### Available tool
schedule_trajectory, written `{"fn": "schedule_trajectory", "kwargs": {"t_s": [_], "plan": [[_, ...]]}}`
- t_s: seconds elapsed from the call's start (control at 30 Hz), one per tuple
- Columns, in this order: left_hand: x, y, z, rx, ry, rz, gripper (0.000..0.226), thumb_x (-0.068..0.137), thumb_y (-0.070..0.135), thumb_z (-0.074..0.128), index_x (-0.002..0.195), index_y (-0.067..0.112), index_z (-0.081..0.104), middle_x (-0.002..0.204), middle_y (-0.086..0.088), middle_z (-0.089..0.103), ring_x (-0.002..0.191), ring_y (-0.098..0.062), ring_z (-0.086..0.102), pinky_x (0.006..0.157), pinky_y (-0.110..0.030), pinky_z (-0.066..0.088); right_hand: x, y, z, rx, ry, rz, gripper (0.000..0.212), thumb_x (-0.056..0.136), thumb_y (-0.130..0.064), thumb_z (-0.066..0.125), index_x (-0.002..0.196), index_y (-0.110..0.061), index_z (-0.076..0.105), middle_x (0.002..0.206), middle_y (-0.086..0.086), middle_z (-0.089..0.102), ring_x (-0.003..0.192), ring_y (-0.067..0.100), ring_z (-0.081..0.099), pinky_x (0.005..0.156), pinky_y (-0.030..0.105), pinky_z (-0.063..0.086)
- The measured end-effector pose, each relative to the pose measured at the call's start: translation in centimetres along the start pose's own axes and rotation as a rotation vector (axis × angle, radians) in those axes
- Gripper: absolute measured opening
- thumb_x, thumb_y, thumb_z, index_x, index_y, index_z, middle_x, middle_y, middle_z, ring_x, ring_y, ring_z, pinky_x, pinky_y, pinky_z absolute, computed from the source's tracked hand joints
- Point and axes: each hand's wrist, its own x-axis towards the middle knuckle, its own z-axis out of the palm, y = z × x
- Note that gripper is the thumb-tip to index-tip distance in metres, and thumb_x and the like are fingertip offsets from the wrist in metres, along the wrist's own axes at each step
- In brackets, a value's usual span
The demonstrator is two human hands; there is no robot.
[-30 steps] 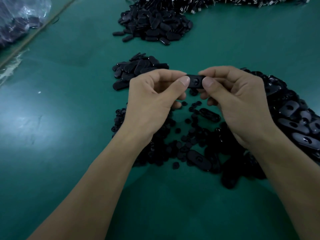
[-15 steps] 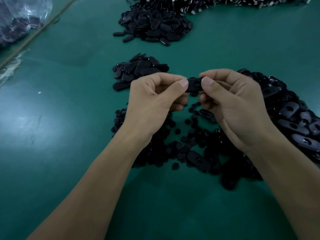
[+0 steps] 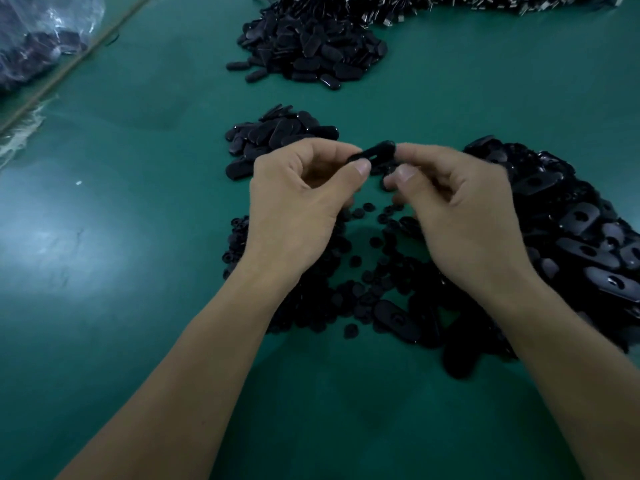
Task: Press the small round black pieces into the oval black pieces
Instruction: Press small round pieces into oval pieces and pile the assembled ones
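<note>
I see left hand [image 3: 298,209] pinching oval piece [image 3: 375,154] above worktop [image 3: 121,306] centre. Right hand [image 3: 460,216] curled at its other end, grip blurred, cannot tell. Small round pieces [image 3: 367,251] scattered beneath. Oval heap [image 3: 571,220] crowds right edge; small pile [image 3: 277,133] just beyond left hand; bag [image 3: 41,39] far-left corner. Open room left, near edge.

One held oval piece [image 3: 375,152], three heaps of oval pieces [image 3: 311,43], seemingly dozens of loose small round pieces [image 3: 355,260], one plastic bag [image 3: 41,36].
</note>
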Motion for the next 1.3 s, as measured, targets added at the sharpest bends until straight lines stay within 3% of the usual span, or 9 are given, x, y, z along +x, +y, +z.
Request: {"fn": "schedule_trajectory", "kwargs": {"t_s": [0.07, 0.13, 0.23, 0.53, 0.73, 0.87, 1.0, 1.2, 1.3], "plan": [[0.2, -0.2, -0.1, 0.03, 0.037, -0.003, 0.012, 0.087, 0.017, 0.079, 0.082, 0.026, 0.074, 0.076, 0.001, 0.076, 0.071, -0.015, 0.07, 0.075, -0.038, 0.063, -0.4, 0.1, 0.2, -0.34, -0.084, -0.079, 0.035, 0.099, -0.032, 0.061, 0.132, -0.022, 0.064, 0.104, -0.013, 0.066, 0.1, 0.003, 0.061, 0.088, 0.013, 0.044], [0.3, -0.3, -0.1, 0.062, 0.06, -0.007, 0.013, 0.087, 0.019, 0.079, 0.081, 0.029, 0.074, 0.077, 0.008, 0.076, 0.072, -0.01, 0.07, 0.075, -0.033, 0.062, -0.7, 0.0, 0.3, -0.583, -0.229, -0.149, 0.045, 0.097, -0.044, 0.057, 0.137, -0.024, 0.059, 0.112, -0.002, 0.061, 0.109, 0.017, 0.053, 0.093, 0.03, 0.042], [0.4, -0.4, -0.1, 0.074, 0.069, -0.013, 0.012, 0.088, 0.018, 0.079, 0.083, 0.028, 0.074, 0.077, 0.01, 0.075, 0.073, -0.009, 0.071, 0.076, -0.028, 0.059, -0.9, -0.4, 0.4, -0.71, -0.386, -0.204, 0.05, 0.093, -0.055, 0.051, 0.137, -0.033, 0.058, 0.11, 0.002, 0.053, 0.105, 0.022, 0.045, 0.09, 0.037, 0.037], [0.2, -0.3, 0.1, 0.011, 0.041, 0.009, 0.01, 0.092, 0.008, 0.073, 0.094, 0.018, 0.073, 0.074, 0.0, 0.075, 0.072, -0.017, 0.073, 0.073, -0.031, 0.061, -0.9, -0.3, 0.6, -0.631, -0.394, -0.215, 0.025, 0.098, -0.034, 0.06, 0.115, -0.023, 0.074, 0.098, 0.002, 0.055, 0.097, 0.024, 0.052, 0.085, 0.04, 0.045], [0.4, -0.5, 0.0, 0.026, 0.082, 0.002, 0.01, 0.091, 0.011, 0.074, 0.094, 0.02, 0.074, 0.073, 0.002, 0.075, 0.071, -0.015, 0.073, 0.074, -0.031, 0.061, -1.1, -1.0, 0.6, -0.596, -0.389, -0.245, 0.045, 0.088, -0.057, 0.05, 0.11, -0.026, 0.074, 0.095, -0.003, 0.054, 0.094, 0.019, 0.048, 0.081, 0.034, 0.04], [0.4, -0.6, 0.1, 0.037, 0.09, 0.007, 0.012, 0.091, 0.011, 0.074, 0.092, 0.023, 0.074, 0.073, 0.002, 0.075, 0.07, -0.015, 0.073, 0.072, -0.03, 0.06, -0.9, -0.8, 0.5, -0.61, -0.521, -0.238, 0.032, 0.09, -0.05, 0.061, 0.115, -0.031, 0.07, 0.093, -0.005, 0.05, 0.095, 0.016, 0.046, 0.08, 0.034, 0.039], [0.4, -0.7, 0.1, 0.061, 0.088, 0.021, 0.015, 0.091, 0.011, 0.073, 0.091, 0.026, 0.073, 0.075, 0.005, 0.075, 0.073, -0.015, 0.073, 0.073, -0.033, 0.062, -0.9, -0.6, 0.5, -0.572, -0.488, -0.247, 0.017, 0.096, -0.036, 0.062, 0.107, -0.027, 0.071, 0.088, -0.006, 0.05, 0.091, 0.017, 0.047, 0.078, 0.034, 0.039], [0.3, -0.7, 0.2, 0.058, 0.098, 0.021, 0.014, 0.091, 0.011, 0.073, 0.092, 0.025, 0.073, 0.076, 0.005, 0.076, 0.072, -0.014, 0.073, 0.075, -0.034, 0.062, -1.2, -1.0, 0.7, -0.653, -0.439, -0.292, 0.022, 0.1, -0.033, 0.054, 0.103, -0.018, 0.07, 0.087, -0.001, 0.053, 0.088, 0.022, 0.048, 0.071, 0.031, 0.028], [0.2, -0.5, 0.1, 0.059, 0.099, 0.019, 0.014, 0.091, 0.011, 0.073, 0.093, 0.025, 0.073, 0.076, 0.006, 0.076, 0.072, -0.014, 0.074, 0.077, -0.037, 0.063, -1.2, -1.1, 0.8, -0.61, -0.372, -0.305, 0.021, 0.1, -0.027, 0.052, 0.098, -0.013, 0.068, 0.084, 0.002, 0.057, 0.084, 0.025, 0.05, 0.073, 0.035, 0.036]]}}
